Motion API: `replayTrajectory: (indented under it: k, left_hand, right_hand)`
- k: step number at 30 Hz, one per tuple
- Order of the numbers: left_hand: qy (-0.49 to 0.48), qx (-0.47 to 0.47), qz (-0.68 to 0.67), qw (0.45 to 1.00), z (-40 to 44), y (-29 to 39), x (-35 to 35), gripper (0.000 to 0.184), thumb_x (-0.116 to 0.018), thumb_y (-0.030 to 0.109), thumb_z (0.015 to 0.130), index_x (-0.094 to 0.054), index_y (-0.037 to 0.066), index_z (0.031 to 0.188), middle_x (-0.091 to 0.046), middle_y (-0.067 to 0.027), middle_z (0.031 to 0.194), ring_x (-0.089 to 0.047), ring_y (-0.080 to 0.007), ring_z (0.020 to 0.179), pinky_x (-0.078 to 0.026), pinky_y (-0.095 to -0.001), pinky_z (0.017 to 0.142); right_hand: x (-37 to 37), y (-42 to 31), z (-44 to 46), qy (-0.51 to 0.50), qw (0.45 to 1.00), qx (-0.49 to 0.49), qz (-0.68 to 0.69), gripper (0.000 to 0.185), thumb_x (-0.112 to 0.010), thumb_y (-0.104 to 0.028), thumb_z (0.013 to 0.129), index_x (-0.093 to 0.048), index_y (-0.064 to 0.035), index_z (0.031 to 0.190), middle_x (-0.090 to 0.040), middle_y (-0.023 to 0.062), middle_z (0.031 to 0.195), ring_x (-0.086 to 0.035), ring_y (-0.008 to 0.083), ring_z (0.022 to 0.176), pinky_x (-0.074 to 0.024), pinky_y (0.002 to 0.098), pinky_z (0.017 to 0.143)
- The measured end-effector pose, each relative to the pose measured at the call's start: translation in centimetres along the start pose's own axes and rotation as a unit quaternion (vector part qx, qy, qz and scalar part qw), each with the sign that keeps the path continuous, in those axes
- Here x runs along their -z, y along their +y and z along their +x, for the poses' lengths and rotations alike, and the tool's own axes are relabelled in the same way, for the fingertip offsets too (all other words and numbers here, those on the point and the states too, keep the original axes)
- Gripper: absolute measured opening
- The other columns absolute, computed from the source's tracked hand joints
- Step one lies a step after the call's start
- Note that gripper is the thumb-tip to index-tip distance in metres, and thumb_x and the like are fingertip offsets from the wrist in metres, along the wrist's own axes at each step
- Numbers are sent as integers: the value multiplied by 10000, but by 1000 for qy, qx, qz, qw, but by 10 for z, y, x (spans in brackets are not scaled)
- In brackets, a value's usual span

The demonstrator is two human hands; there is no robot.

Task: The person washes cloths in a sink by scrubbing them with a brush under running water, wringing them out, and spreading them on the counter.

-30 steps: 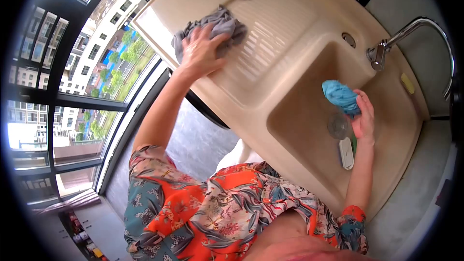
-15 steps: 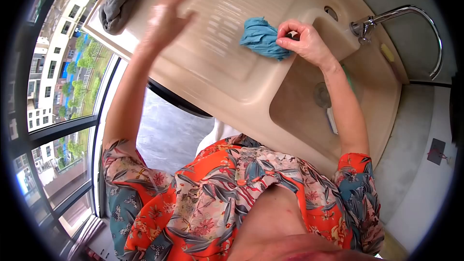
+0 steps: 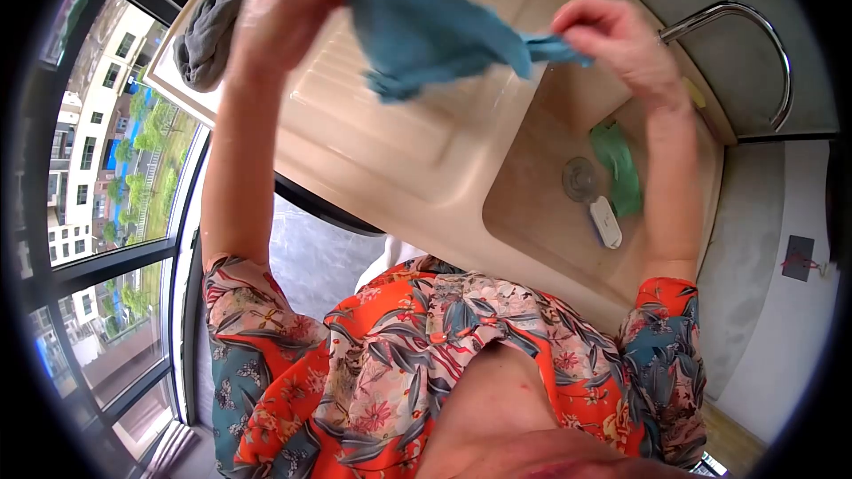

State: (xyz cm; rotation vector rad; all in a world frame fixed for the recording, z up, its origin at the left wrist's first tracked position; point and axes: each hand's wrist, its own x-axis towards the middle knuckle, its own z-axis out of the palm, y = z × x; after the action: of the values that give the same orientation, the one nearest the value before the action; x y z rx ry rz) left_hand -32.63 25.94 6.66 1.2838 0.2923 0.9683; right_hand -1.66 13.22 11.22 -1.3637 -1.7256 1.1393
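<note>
A blue-teal cloth (image 3: 426, 31) hangs stretched out between my two hands, above the ribbed washboard of the beige laundry sink (image 3: 382, 160). My left hand (image 3: 297, 4), at the top of the view and a little blurred, grips one upper corner. The fingers of my right hand (image 3: 612, 31) are pinched on the cloth's narrow twisted end, over the basin. The cloth's lower edge is loose and smeared by motion. What exact kind of garment or cloth it is cannot be made out.
In the basin lie a green cloth or packet (image 3: 619, 168) and a white oblong item (image 3: 605, 222) near the drain (image 3: 580, 179). A chrome faucet (image 3: 754, 13) curves over the right side. A grey cloth (image 3: 209, 35) rests at the left edge, beside the window (image 3: 106, 142).
The blue-teal cloth was a crumpled bundle on the washboard by my right hand. Now it is lifted and spread, and my left hand has taken hold of it. My right hand has risen slightly.
</note>
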Motion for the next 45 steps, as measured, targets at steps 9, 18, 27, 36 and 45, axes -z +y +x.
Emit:
replayTrajectory:
  k: [9,18,27,36,45]
  left_hand:
    - [119,-78,28,989,1,76,110,307,-353,150,914,-488,-15,1135,-491,-151,1190,-527,-216,1021,-396,-325,911]
    - [27,-13,610,792,1,-71,-18,171,-588,78,737,-635,96,901,-621,-102,932,-606,-246,834,-467,-335,756]
    - [-60,78,500,860,57,-122,-40,192,-622,189,719,-656,79,873,-637,-102,788,-603,-188,695,-479,-305,650]
    - [73,-227,174,955,63,85,-84,91,-615,122,816,-596,34,832,-604,-24,717,-577,-93,635,-471,-207,566]
    - [41,-42,365,929,132,53,-4,65,-624,69,753,-597,35,801,-560,4,656,-499,-67,590,-394,-195,525]
  right_hand:
    - [48,39,4,136,984,33,113,124,-545,-62,815,-599,-28,922,-565,-38,788,-487,25,697,-405,192,589]
    - [39,81,6,112,984,-100,-90,136,-545,-141,818,-607,-95,930,-549,-77,781,-446,7,679,-348,170,567]
    - [38,98,-12,9,938,-124,-324,216,-544,-17,754,-587,-35,964,-565,-28,810,-502,79,739,-426,225,668]
    - [81,-33,-9,322,914,178,-172,176,-523,-15,794,-598,-43,949,-570,-25,814,-517,83,743,-425,225,676]
    - [132,35,67,229,946,153,-171,160,-487,25,758,-596,-20,866,-577,14,751,-524,81,686,-434,222,607]
